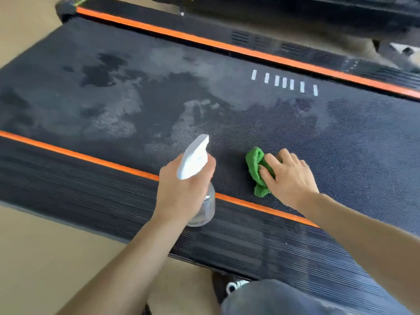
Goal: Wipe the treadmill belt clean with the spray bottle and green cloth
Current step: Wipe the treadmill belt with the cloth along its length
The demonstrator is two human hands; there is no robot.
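Head view, green cloth (255, 169) under right hand (289, 176), spray bottle (200, 178) in left hand (179, 192)

This looks like a home workout corner or small gym room. A black textured treadmill belt (227, 105) with orange-edged ribbed side rails (91, 185) fills the view, standing on a plain tan floor (45, 258). At one o'clock, the dark base of another machine (318, 10) sits blurred.
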